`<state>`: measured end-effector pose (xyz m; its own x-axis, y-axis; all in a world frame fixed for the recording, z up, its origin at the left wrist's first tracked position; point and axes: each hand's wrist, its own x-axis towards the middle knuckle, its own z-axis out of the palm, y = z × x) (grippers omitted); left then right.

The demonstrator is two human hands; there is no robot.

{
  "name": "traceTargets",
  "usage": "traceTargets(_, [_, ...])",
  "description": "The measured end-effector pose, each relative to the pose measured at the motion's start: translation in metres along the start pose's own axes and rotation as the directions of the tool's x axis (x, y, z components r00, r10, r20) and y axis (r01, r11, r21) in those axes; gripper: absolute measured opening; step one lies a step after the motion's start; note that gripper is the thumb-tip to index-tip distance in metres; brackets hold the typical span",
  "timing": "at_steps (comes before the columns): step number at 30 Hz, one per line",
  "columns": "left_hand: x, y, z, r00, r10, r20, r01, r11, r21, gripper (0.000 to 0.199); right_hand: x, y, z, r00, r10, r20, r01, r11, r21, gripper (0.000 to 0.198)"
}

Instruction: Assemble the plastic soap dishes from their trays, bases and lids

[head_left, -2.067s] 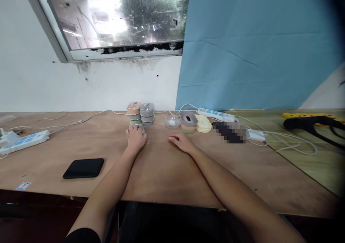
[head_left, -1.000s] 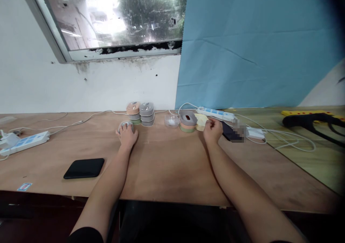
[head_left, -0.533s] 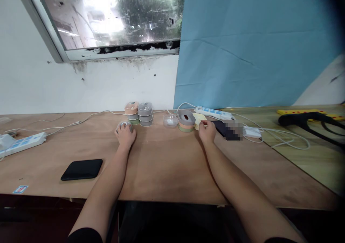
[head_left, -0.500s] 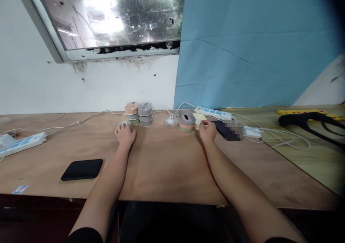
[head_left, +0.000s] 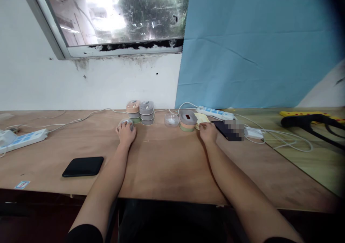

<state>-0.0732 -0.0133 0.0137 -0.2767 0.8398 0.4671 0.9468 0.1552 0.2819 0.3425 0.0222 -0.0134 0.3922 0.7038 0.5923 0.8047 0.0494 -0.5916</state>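
My left hand (head_left: 126,132) lies over a small grey lidded container (head_left: 128,123), with its fingers curled around the top and hiding most of it. To the right, my right hand (head_left: 208,132) has its thumb and fingers pinched together at the front edge of some pale yellow sheets (head_left: 202,118). Beside those sheets stands a stack of round-cornered containers (head_left: 188,119) in grey, orange and green, the top one having a dark oval opening. Left of this stack sits a clear plastic container (head_left: 171,120). What exactly lies between my right fingertips is partly hidden.
Two stacks, one topped by an orange container (head_left: 133,106) and one of grey containers (head_left: 147,113), stand near the wall. A black phone-like slab (head_left: 83,166) lies front left. Power strips (head_left: 215,113) with white cables and a dark flat item (head_left: 223,128) are at the right.
The view has shifted slightly. My right fingers have come down a little at the front edge of the yellow sheets, which look slightly turned. My left hand stays on the grey container.
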Motion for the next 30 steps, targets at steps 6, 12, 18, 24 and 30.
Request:
traceTargets(6, [0.0, -0.002, 0.001, 1.0, 0.001, -0.004, -0.001, 1.0, -0.013, 0.038, 0.005, -0.003, -0.001, 0.972, 0.018, -0.235, 0.021, 0.987, 0.162, 0.022])
traceTargets(12, [-0.002, 0.003, 0.001, 0.997, -0.01, -0.079, 0.009, 1.0, -0.012, 0.04, -0.002, -0.025, -0.013, 0.891, -0.042, -0.451, 0.146, 0.969, 0.2, 0.02])
traceTargets(18, [-0.011, 0.023, -0.001, 0.937, 0.222, -0.269, -0.262, 0.957, -0.121, 0.052, -0.033, -0.074, -0.012, 0.828, -0.476, -0.298, 0.548, 0.8, 0.244, 0.044])
traceTargets(24, [-0.03, 0.046, 0.002, 0.744, 0.589, -0.315, -0.668, 0.643, -0.375, 0.074, -0.077, -0.115, -0.004, 0.613, -0.788, -0.053, 0.733, 0.543, 0.41, 0.032])
traceTargets(30, [-0.033, 0.046, -0.004, 0.817, 0.539, -0.204, -0.55, 0.625, -0.554, 0.052, -0.082, -0.109, -0.004, 0.694, -0.719, 0.038, 0.631, 0.633, 0.449, 0.036])
